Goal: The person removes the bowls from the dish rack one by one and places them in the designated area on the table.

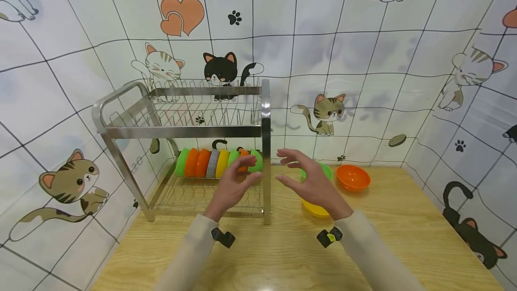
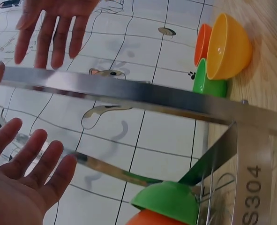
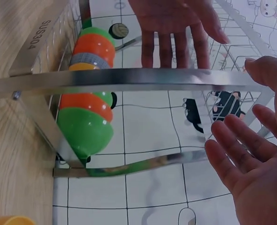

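Both hands hang in the air, apart, on either side of the dish rack's right front post. My left hand [image 1: 234, 183] is in front of the lower shelf, fingers spread and loosely bent, holding nothing. To the right of the post, my right hand [image 1: 311, 181] faces it in the same pose, also holding nothing. The metal dish rack [image 1: 186, 132] has two wire tiers. A row of bowls [image 1: 191, 163] in green, orange, yellow and grey stands on edge on its lower tier. Behind the right hand are a yellow bowl [image 1: 316, 209] and a green bowl [image 1: 326, 172], both partly hidden.
An orange bowl [image 1: 353, 178] sits upright at the back right of the wooden table [image 1: 282, 255]. The rack's upper tier [image 1: 202, 113] carries wire dividers. Tiled-pattern walls with cat drawings enclose the back and both sides.
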Tool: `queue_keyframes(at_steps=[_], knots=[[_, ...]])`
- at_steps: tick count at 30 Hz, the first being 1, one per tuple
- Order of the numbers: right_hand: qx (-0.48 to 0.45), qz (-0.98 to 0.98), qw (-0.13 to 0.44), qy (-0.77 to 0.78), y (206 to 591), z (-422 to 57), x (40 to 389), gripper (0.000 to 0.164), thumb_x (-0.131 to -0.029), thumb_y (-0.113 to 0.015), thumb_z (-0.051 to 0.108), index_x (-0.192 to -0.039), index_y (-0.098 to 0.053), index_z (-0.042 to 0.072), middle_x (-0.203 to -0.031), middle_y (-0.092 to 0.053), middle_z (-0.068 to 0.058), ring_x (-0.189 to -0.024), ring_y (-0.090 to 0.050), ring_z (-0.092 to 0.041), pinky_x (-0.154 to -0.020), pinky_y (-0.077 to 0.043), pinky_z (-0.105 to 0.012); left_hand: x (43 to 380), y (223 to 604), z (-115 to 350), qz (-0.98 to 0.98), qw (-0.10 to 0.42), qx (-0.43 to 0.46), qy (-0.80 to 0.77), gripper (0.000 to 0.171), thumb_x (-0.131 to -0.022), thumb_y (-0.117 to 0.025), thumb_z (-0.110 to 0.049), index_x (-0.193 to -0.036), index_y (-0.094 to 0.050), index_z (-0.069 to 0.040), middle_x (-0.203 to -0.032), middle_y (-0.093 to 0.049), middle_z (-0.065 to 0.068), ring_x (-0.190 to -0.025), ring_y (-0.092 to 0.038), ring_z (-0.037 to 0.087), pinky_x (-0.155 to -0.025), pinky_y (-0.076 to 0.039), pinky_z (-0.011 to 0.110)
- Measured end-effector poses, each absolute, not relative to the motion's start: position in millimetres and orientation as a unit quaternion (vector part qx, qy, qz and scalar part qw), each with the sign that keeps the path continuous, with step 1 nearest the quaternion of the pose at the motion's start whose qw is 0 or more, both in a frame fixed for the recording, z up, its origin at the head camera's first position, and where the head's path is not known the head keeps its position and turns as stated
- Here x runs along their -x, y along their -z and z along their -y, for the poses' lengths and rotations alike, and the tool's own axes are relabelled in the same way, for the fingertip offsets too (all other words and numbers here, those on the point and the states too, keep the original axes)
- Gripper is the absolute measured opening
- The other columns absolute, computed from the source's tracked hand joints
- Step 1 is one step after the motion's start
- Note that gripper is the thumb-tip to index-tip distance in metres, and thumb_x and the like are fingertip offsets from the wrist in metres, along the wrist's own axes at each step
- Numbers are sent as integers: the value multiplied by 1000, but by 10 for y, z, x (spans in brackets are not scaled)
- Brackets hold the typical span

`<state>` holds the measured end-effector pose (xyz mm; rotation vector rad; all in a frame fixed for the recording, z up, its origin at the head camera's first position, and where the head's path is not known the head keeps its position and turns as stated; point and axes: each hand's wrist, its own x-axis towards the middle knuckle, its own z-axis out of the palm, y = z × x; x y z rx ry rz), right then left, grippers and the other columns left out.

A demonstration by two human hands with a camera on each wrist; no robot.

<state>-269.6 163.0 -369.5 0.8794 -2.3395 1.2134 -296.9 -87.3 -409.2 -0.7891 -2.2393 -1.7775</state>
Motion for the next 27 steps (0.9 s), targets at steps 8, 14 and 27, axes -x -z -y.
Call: queue_keyframes(at_steps=[8,14,27], knots=[[-320,801,185,-471,3573,-1456,2718,57,-94,-76,17,-147,-54,16,-139,-64,-4,-119,-65,-25,-102,-56,-42,3037,4090,1123,764,108,240,590,56,-99,-70,-25,-149,-48,-15,-152,-50,12,-142,-46,34,-115,-39,62],[-306,792,203,-488,3519,-1350,2726,49,-95,-74,14,-141,-58,11,-129,-68,-8,-114,-67,-26,-99,-58,-43,3104,4091,1343,784,101,203,577,66,-98,-70,-35,-156,-39,-31,-161,-41,4,-149,-37,27,-122,-32,58],[-269,777,226,-522,3557,-1205,2829,37,-92,-77,11,-126,-63,10,-108,-74,-8,-98,-71,-20,-86,-62,-27,3294,4145,1744,801,117,145,569,73,-100,-67,-40,-161,-28,-30,-167,-30,6,-155,-27,35,-123,-27,62]])
